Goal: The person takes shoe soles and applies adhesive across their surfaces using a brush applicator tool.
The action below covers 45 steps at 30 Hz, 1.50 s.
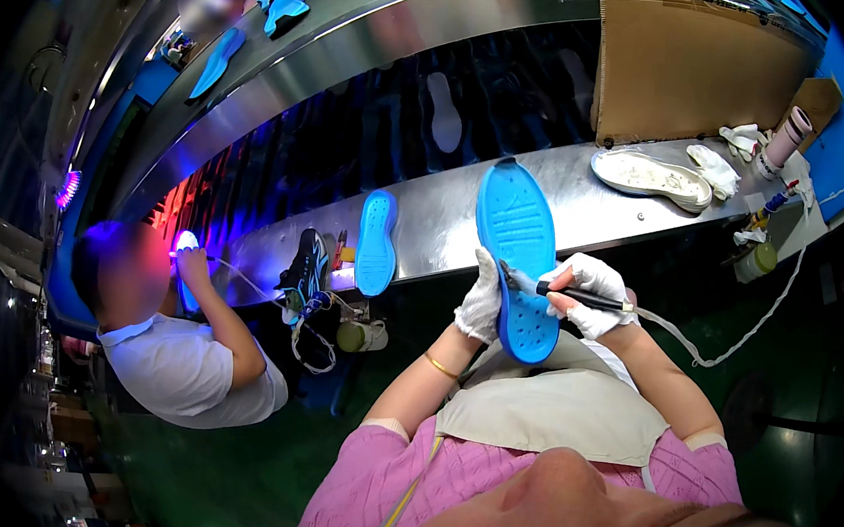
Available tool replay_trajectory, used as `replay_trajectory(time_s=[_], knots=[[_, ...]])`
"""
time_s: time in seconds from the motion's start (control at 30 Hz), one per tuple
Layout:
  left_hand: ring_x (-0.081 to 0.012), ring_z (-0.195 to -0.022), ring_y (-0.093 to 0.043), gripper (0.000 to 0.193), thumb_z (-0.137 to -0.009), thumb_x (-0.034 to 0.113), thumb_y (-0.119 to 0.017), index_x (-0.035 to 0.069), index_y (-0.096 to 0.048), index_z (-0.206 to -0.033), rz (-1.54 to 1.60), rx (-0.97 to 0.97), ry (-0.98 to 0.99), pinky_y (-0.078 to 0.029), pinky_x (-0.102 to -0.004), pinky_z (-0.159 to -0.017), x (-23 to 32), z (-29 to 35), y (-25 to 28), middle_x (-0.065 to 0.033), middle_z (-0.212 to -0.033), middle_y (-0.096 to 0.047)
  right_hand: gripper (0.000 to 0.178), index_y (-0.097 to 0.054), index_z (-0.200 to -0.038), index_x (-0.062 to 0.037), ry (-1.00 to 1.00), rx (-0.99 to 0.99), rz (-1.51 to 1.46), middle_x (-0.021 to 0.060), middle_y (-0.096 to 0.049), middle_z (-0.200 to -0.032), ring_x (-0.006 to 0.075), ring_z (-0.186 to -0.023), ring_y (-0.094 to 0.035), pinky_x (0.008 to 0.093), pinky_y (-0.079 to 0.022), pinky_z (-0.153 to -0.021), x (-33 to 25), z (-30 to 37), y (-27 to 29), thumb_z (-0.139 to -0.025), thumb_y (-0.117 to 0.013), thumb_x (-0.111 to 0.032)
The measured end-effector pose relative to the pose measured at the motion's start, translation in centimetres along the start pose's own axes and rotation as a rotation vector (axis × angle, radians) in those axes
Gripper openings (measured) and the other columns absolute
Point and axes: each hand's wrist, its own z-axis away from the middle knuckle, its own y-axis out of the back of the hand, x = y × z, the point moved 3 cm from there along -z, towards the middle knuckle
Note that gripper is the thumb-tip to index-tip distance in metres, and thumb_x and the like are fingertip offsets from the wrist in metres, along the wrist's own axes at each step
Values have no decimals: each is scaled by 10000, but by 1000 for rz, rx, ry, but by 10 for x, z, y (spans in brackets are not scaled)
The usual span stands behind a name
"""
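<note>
Left hand (479, 307) on a blue sole (523, 230), right hand (595, 291) round a brush (599, 301)

Holds the sole close in front of the body, tilted up, gripped along its left side, with part of the left hand hidden behind it. Closes the right fingers on the brush's black handle, with its tip at the sole's upper face, near the middle. Trails a pale cord (695, 356) from the handle's rear, curving off to the right. Wears white gloves (599, 275), with bare fingertips showing on the right, a gold bracelet (441, 367) on the left wrist and a cream apron (549, 413) over pink knitwear (364, 471).

Faces a metal ledge (435, 227) just beyond. Has on it, toward the left, a second blue sole (376, 245) and a black shoe (306, 261); toward the right, a pale sole (658, 180), a crumpled white cloth (713, 173) and a pink cylinder (787, 141).

Shares the ledge with a co-worker (191, 374) in a white shirt at the left, one hand raised at a brightly lit object (187, 241).

Looks past these to a dark conveyor (388, 130) bearing a grey sole-shaped piece (443, 113), a cardboard sheet (700, 72) standing to its right, and, farthest off, another belt (364, 3) with blue pieces (284, 9).
</note>
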Motion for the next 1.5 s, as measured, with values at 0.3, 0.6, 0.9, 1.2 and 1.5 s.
replay_trajectory(time_s=[0.3, 0.6, 0.9, 1.2, 1.5], knots=[[-310, -1061, -573, 1047, -681, 862, -331, 60, -360, -1353, 257, -126, -307, -459, -462, -953, 44, -50, -6, -158, -1216, -547, 125, -636, -837, -46, 431, 63, 376, 48, -667, -837, 122, -724, -616, 261, -505, -688, -15, -41, 1, -748, -718, -11], [-324, -1099, -551, 1043, -646, 814, -487, 51, -398, -1351, 379, -312, -508, -407, -478, -1012, 65, -45, -23, -150, -1274, -532, 102, -639, -863, -49, 11, 187, 45, 39, -635, -824, 84, -676, -585, 229, -491, -591, -10, -26, -6, -802, -651, 32], [-300, -1147, -506, 1124, -631, 806, -530, -30, -335, -1357, 430, -473, -555, -350, -436, -1068, 90, -39, -26, -149, -1301, -480, 65, -588, -885, -75, -12, 171, -240, 50, -627, -800, 81, -650, -580, 214, -468, -585, -13, -40, -2, -844, -630, -46], [-332, -1184, -498, 1120, -623, 845, -466, 44, -325, -1393, 351, -601, -589, -338, -470, -1080, 84, -51, -5, -197, -1362, -424, 136, -570, -893, -59, -298, 49, -550, 72, -623, -758, 124, -656, -605, 257, -501, -590, 1, -30, -9, -808, -672, -83], [-323, -1117, -551, 1133, -596, 882, -382, 51, -374, -1365, 95, -480, -596, -458, -449, -967, 91, -39, -17, -166, -1295, -497, 143, -556, -879, -42, -135, 56, -260, 84, -620, -790, 160, -701, -610, 284, -506, -665, -10, -16, -12, -791, -665, -14]])
